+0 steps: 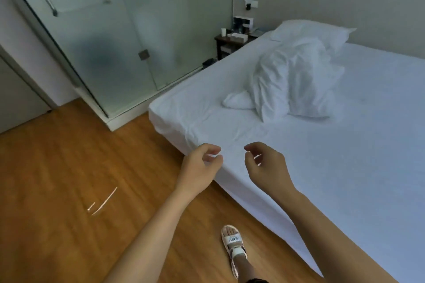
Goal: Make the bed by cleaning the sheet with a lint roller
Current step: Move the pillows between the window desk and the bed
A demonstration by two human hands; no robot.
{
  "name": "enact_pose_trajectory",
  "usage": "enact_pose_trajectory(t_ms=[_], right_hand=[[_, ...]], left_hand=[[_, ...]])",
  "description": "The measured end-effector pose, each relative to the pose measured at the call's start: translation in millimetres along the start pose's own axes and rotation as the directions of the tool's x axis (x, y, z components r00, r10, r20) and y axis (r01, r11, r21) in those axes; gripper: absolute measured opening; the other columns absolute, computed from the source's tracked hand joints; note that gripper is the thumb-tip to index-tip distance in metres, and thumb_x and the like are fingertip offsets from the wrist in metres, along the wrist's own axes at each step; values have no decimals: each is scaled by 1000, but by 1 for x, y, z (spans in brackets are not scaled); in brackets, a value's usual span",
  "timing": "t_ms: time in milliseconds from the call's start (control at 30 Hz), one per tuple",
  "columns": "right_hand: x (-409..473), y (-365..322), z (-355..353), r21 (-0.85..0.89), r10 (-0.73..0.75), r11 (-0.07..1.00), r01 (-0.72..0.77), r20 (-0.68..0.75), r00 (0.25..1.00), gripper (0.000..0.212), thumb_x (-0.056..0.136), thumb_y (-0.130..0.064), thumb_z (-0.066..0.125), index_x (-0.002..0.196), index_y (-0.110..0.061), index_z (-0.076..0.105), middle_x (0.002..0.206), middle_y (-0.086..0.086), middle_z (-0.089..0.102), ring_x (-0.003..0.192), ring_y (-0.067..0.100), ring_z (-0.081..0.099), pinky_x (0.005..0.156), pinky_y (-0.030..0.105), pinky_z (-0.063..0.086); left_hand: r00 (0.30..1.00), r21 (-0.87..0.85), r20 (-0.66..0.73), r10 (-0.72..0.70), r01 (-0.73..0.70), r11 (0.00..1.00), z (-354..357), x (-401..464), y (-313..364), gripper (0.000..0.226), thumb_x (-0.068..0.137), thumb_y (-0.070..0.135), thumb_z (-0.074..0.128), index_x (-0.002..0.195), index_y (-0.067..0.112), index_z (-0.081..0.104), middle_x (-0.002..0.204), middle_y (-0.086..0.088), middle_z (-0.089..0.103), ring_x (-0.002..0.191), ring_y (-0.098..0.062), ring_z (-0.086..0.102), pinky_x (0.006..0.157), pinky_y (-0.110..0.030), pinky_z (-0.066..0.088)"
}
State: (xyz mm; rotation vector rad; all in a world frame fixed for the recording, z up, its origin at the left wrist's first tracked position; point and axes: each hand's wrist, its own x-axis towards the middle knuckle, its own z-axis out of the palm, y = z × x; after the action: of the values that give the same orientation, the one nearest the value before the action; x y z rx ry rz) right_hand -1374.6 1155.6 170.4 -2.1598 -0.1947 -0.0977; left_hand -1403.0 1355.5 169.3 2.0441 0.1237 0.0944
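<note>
You are holding your left hand (202, 163) and right hand (264, 163) out over the corner of the white fitted sheet (345, 156), fingers loosely curled and gripping nothing, probably readying to smooth it. No lint roller is showing anywhere; your beige strapped sandal (233, 246) is reading "SENMA".

Wrinkled matt cloth sheet (345, 156); glossy, seemingly wood floor (69, 167)

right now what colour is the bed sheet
White, plain; the sheet shows best in the head view.
</note>
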Motion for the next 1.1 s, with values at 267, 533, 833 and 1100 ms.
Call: enact_pose_trajectory(t_ms=[267, 533, 833, 1100], right_hand=[[183, -27, 152, 9, -77, 997, 77, 223, 972, 26, 96, -26, 56, 119, -23, 68, 108, -12, 69, 82, -1, 64, 82, 24, 52], [345, -80, 285, -76, -92, 987, 141, 452, 887, 28, 95, -29, 55, 122, -26, 66, 109, -12, 67, 84, 2, 64, 76, 16, 47], [471, -133, 464, -99, -81, 984, 150, 501, 862, 25, 97, -28, 55, 120, -25, 66, 105, -15, 67, 85, -3, 64, 74, 11, 45], [596, -218, 616, -127, -30, 988, 87, 393, 919, 24, 99, -27, 56, 119, -23, 68, 109, -14, 69, 89, -1, 63, 76, 7, 45]], left_hand=[[971, 44, -171, -168, 178, 983, -128, 138, -88, 18, 97, 28, 68, 114, 29, 70, 111, 19, 69, 100, 10, 62, 80, -12, 49], [910, 19, -214, -355, 368, 930, -250, 274, -152, 13, 94, 41, 67, 107, 39, 68, 108, 19, 70, 100, -4, 68, 78, -20, 51], [872, -62, -233, -430, 428, 902, -377, 391, -273, 10, 96, 38, 67, 105, 36, 69, 103, 16, 73, 92, -5, 69, 72, -18, 50], [942, 110, -99, -319, 329, 938, -536, 566, -344, 18, 97, 41, 62, 114, 37, 68, 111, 24, 68, 103, 4, 64, 86, -23, 57]])
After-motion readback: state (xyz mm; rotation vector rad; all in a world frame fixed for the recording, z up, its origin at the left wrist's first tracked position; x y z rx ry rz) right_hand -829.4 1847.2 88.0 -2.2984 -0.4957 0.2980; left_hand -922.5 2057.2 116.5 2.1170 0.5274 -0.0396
